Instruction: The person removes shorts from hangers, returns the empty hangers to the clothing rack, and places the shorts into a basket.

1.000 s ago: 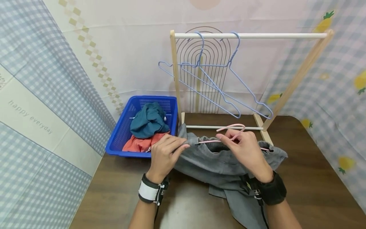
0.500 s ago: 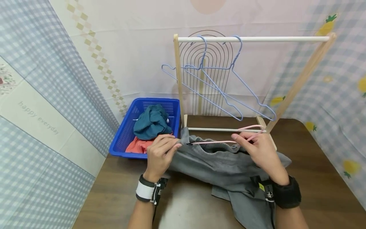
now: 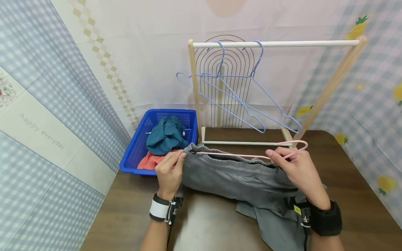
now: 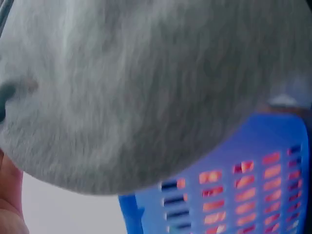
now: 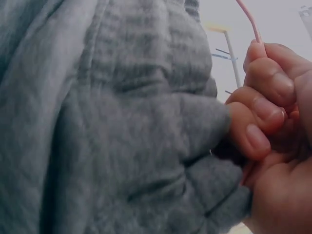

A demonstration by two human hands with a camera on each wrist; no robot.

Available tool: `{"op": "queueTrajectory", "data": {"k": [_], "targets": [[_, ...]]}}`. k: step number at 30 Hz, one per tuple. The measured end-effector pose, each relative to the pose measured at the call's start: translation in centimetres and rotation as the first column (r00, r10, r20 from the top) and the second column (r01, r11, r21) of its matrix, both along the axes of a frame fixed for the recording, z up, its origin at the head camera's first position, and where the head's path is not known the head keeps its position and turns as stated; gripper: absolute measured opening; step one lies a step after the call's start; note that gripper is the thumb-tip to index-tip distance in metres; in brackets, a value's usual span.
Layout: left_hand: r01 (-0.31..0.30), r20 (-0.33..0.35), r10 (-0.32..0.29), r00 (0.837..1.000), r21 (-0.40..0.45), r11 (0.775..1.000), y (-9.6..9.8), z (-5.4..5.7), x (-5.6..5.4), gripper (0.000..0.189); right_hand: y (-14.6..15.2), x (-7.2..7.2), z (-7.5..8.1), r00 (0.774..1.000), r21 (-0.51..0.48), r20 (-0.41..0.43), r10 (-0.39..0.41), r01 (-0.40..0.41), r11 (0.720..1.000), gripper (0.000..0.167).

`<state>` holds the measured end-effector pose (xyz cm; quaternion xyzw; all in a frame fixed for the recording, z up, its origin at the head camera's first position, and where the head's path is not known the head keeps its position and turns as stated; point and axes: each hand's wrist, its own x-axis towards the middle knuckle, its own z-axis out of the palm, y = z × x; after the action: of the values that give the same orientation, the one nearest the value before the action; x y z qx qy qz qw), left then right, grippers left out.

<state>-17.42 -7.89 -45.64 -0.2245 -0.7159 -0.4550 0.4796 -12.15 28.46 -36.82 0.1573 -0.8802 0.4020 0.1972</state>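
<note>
A pair of grey trousers [image 3: 232, 179] with a gathered waistband hangs and lies across the table front. My left hand [image 3: 169, 170] pinches the left end of the waistband beside a small black piece [image 3: 193, 152] at the hanger's end. The pink hanger [image 3: 233, 154] runs along the waist opening. Curled round it near its hook is my right hand [image 3: 299, 169]; the same fingers [image 5: 261, 112] show beside the cloth in the right wrist view. Grey cloth [image 4: 136, 97] fills most of the left wrist view. The trousers hide the hanger's right end.
A blue basket [image 3: 125, 167] holds a teal garment [image 3: 166, 136] and an orange garment [image 3: 149, 161] at the left. Behind the trousers stands a wooden rack [image 3: 329, 87] with a white rod [image 3: 307, 43]. Two blue hangers [image 3: 257, 62] hang from it, above a dark wooden table [image 3: 355, 195].
My right hand has moved right with the pink hanger, out from over the waist opening. My left hand has shifted slightly left, and the waistband now stretches straighter between the hands.
</note>
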Motion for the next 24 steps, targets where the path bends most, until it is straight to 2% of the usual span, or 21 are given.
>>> {"op": "queueTrajectory", "data": {"k": [2,4,5,7,10,12,13,14,17,19,24], "targets": [[-0.012,0.013,0.011,1.000,0.077,0.997,0.5,-0.2,0.0,0.016,0.2,0.3,-0.1,1.000,-0.018,0.028,0.010,-0.009,1.000,0.031],[-0.007,0.040,0.001,0.999,0.174,0.985,1.1,-0.2,0.1,0.015,0.3,0.4,-0.2,0.999,-0.049,0.043,0.019,-0.017,0.999,0.030],[-0.010,0.064,-0.004,0.998,0.225,0.974,1.5,-0.1,0.1,0.014,0.3,0.5,-0.2,0.999,-0.073,0.047,0.025,-0.021,0.997,0.029],[-0.003,0.122,-0.042,0.992,0.341,0.940,2.2,0.0,0.1,0.011,0.3,0.6,-0.2,0.998,-0.177,0.050,0.038,-0.028,0.984,0.026],[-0.004,0.217,-0.113,0.969,0.478,0.878,2.9,0.1,0.0,0.011,0.2,0.6,-0.3,0.996,-0.377,0.013,0.090,-0.078,0.923,0.024],[-0.002,0.266,-0.163,0.950,0.528,0.850,3.2,0.0,0.0,0.013,-0.1,0.7,-0.4,0.994,-0.472,-0.019,0.110,-0.105,0.875,0.023],[-0.002,0.284,-0.177,0.942,0.536,0.844,3.2,0.0,0.1,0.013,-0.2,0.6,-0.5,0.993,-0.490,-0.033,0.113,-0.114,0.864,0.024],[0.001,0.297,-0.191,0.935,0.538,0.843,3.2,-0.1,0.1,0.014,-0.4,0.5,-0.6,0.992,-0.505,-0.042,0.117,-0.123,0.854,0.024],[0.026,0.322,-0.228,0.919,0.527,0.849,3.1,0.1,0.1,0.016,-0.9,0.1,-0.8,0.995,-0.524,-0.040,0.093,-0.100,0.846,0.024],[0.041,0.349,-0.249,0.903,0.507,0.861,3.0,0.1,0.1,0.017,-1.2,-0.1,-1.0,0.997,-0.540,-0.031,0.073,-0.078,0.838,0.024],[0.077,0.451,-0.295,0.842,0.441,0.894,2.7,-0.1,0.0,0.019,-1.4,-0.3,-1.1,0.999,-0.552,-0.024,0.025,-0.034,0.833,0.021]]}}
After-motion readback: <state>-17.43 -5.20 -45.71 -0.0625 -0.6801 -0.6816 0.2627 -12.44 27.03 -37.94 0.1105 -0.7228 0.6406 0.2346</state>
